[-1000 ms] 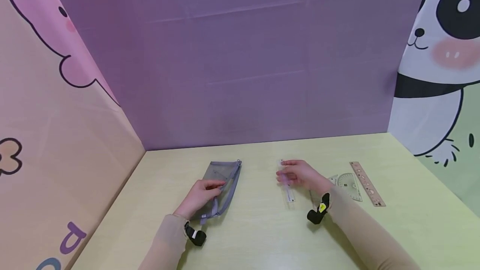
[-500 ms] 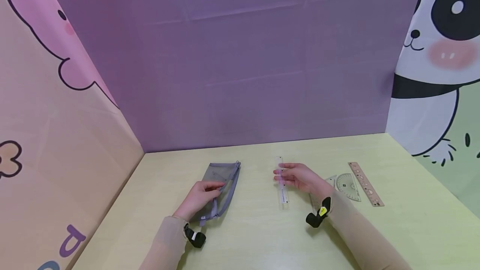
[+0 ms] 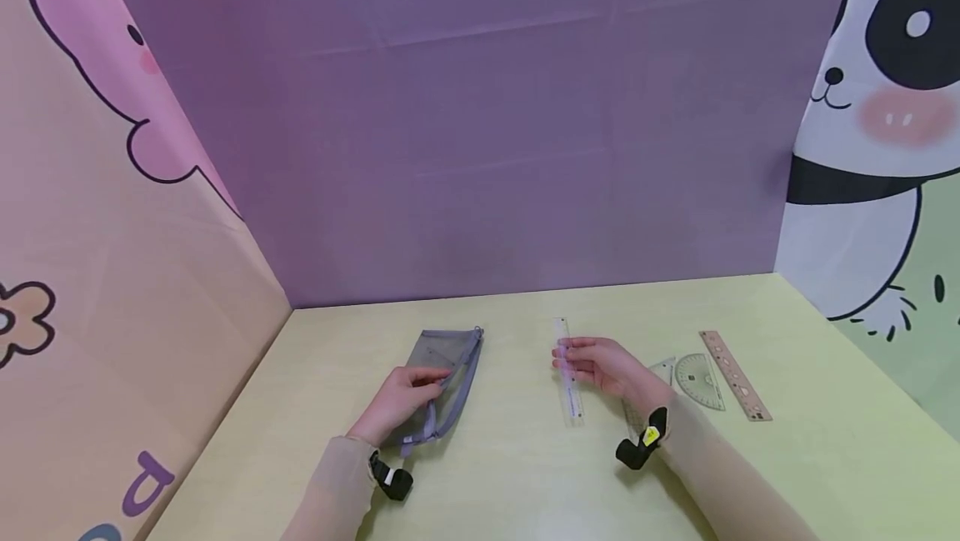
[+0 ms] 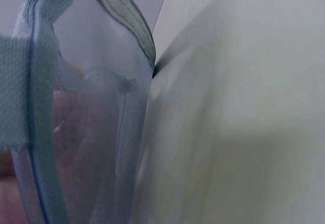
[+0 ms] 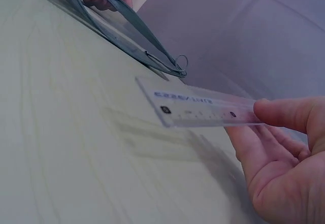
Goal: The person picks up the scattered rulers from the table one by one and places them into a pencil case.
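My left hand [image 3: 401,398] pinches one edge of a grey mesh zip pouch [image 3: 442,345] lying on the table left of centre. Its zip bands bow apart on the right side, and in the right wrist view the pouch mouth gapes. The see-through mesh wall of the pouch [image 4: 96,132] fills much of the left wrist view, with fingers showing through. My right hand [image 3: 611,368] holds a clear plastic ruler [image 3: 572,403] between thumb and fingers, a short way right of the pouch. In the right wrist view the ruler [image 5: 188,107] is raised above the tabletop.
Beyond my right wrist lie a clear protractor [image 3: 699,381], a clear set square [image 3: 663,370] partly hidden by the forearm, and a pink ruler [image 3: 737,376]. A purple wall [image 3: 480,149] stands behind the pale table [image 3: 510,483], with printed side panels left and right.
My right hand has shifted the clear ruler slightly left, and its near end has swung a little left, making it more upright in view. The left hand keeps its hold on the pouch.
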The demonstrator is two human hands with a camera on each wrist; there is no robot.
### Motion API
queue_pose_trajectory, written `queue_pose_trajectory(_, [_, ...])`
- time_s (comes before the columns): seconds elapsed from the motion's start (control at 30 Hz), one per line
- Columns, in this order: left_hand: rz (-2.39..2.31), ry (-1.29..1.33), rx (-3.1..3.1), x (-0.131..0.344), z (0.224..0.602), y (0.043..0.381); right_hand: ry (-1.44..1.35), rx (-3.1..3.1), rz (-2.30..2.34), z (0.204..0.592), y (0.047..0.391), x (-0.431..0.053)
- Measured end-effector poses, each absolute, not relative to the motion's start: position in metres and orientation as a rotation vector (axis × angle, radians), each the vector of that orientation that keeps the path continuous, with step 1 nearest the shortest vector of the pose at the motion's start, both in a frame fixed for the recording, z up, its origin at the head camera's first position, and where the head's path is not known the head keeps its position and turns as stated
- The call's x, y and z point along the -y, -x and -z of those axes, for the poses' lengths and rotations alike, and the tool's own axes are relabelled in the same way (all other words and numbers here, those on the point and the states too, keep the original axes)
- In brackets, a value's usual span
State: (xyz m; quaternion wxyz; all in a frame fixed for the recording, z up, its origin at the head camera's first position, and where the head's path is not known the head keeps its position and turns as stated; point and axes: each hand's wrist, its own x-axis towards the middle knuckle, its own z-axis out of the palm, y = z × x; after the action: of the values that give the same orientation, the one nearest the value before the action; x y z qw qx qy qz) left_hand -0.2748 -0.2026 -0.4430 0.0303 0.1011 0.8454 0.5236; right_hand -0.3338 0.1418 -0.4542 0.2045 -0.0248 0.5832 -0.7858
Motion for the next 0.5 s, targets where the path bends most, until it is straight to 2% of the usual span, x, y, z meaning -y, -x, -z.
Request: queue_pose_trajectory(0.5, [-1.617, -0.305, -2.596, 0.2017, 0.4414, 0.2747, 0.129, -1.653, 2.177, 0.4605, 0.3297, -0.144])
